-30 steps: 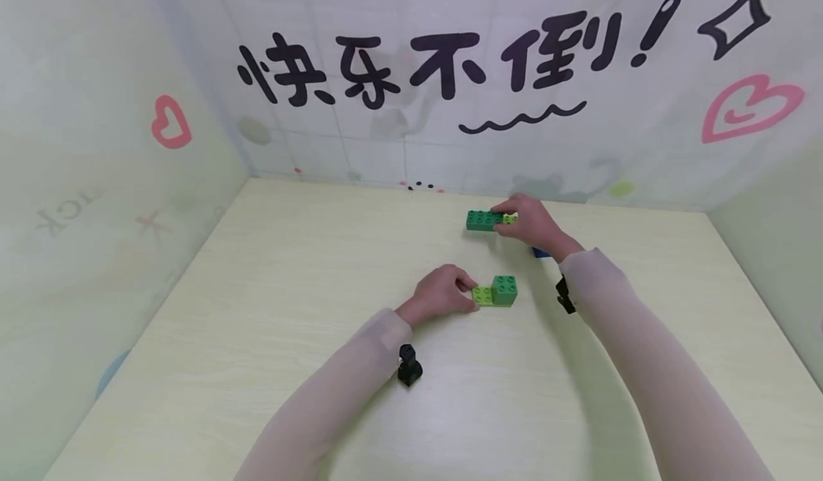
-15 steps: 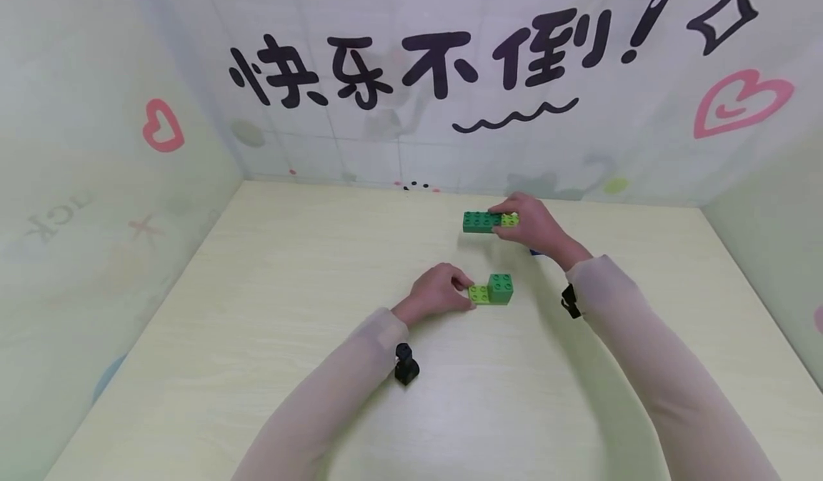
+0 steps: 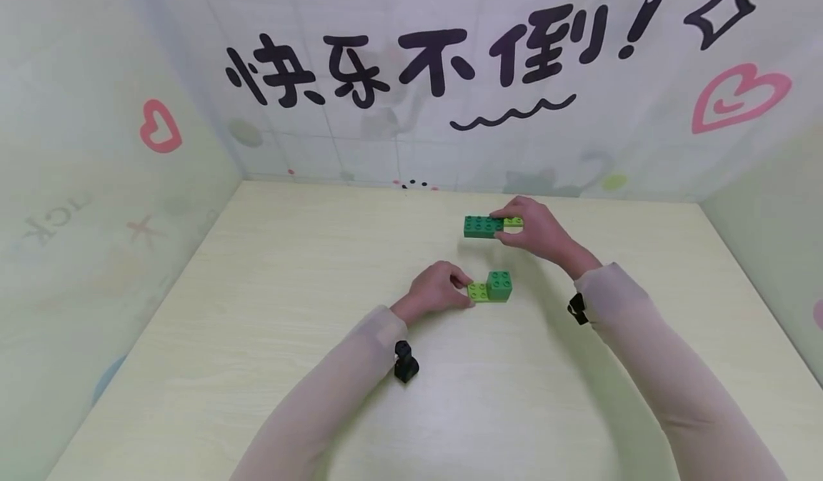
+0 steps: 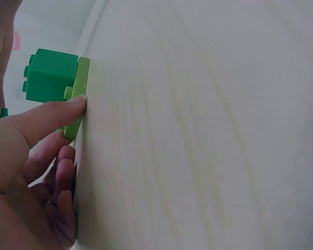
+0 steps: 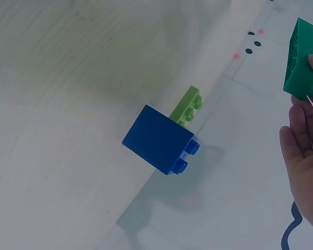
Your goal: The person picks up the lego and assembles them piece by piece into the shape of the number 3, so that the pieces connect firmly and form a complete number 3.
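Fingers pinching dark green brick

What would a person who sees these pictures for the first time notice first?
First come the two hands at the middle of the pale table: the right hand lifts a long dark green brick above it, and the left hand pinches a light green plate with a dark green cube on its right end. Next, the big black characters on the back wall, and a blue brick under the right wrist.

Desk: pale wood-grain laminate, matt. Bricks: smooth moulded plastic, dark green brick, blue brick slightly glossy. Sleeves: sheer cloth.
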`<state>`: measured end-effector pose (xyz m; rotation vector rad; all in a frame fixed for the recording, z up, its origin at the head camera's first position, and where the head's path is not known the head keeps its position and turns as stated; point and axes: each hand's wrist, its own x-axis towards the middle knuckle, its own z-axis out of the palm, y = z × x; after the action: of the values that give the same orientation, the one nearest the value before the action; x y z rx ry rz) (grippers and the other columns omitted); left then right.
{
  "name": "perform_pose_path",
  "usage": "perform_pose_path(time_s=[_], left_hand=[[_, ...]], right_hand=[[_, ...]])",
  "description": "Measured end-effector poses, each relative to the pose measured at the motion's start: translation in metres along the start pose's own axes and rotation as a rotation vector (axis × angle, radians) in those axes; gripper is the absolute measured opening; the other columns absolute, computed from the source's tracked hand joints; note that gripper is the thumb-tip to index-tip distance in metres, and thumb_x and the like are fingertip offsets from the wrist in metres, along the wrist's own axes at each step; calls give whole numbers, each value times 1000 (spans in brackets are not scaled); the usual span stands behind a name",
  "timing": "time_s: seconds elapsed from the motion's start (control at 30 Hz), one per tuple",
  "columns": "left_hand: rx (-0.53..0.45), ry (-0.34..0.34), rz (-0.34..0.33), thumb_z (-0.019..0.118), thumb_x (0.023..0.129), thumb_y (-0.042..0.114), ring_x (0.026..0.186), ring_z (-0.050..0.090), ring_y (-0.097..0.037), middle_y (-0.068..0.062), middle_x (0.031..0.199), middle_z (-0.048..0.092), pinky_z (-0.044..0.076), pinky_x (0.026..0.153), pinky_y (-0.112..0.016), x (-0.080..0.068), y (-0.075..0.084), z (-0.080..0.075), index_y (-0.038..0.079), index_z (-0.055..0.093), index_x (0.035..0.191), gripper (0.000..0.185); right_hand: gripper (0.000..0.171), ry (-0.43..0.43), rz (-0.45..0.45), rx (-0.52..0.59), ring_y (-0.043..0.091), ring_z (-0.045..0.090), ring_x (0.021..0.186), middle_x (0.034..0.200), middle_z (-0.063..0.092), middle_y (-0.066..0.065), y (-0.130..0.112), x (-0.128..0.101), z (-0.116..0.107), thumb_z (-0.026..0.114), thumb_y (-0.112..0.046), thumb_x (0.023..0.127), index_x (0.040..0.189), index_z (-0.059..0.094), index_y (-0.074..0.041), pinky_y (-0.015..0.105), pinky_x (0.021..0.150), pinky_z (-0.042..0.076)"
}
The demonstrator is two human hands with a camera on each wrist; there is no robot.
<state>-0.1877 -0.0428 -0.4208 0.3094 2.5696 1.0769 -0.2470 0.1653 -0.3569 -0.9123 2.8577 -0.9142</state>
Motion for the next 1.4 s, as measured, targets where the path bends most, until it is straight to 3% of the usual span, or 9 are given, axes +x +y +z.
perform_pose_path(time_s=[0.53, 0.83, 1.13, 1.4], left_hand=[[-11, 2, 7, 82, 66, 21, 79, 55, -8, 8, 85, 61, 43, 68, -24, 0, -1, 2, 14, 71, 99, 36], [-12, 2, 4, 82, 66, 21, 79, 55, -8, 8, 85, 61, 43, 69, -24, -1, 0, 2, 14, 71, 100, 36], [-7, 1, -3, 82, 66, 21, 80, 55, -9, 7, 86, 61, 43, 69, -24, -3, 2, 2, 14, 71, 100, 36], [13, 12, 15, 82, 67, 21, 81, 56, -9, 5, 88, 62, 43, 69, -24, -4, 4, -1, 13, 70, 99, 35]], right_hand=[[35, 2, -21, -6, 32, 53, 87, 100, 56, 14, -2, -22, 1, 70, -14, 80, 113, 64, -1, 38, 69, 44], [35, -17, -6, 4, 26, 51, 88, 101, 56, 12, -3, -30, 7, 70, -15, 80, 113, 64, -3, 40, 73, 44], [35, -22, -37, 18, 32, 53, 93, 101, 57, 13, -3, -41, 8, 71, -13, 80, 112, 64, -1, 47, 78, 44], [34, -26, -17, 44, 31, 52, 92, 100, 57, 11, -6, -47, 11, 71, -13, 80, 112, 64, -1, 46, 76, 44]])
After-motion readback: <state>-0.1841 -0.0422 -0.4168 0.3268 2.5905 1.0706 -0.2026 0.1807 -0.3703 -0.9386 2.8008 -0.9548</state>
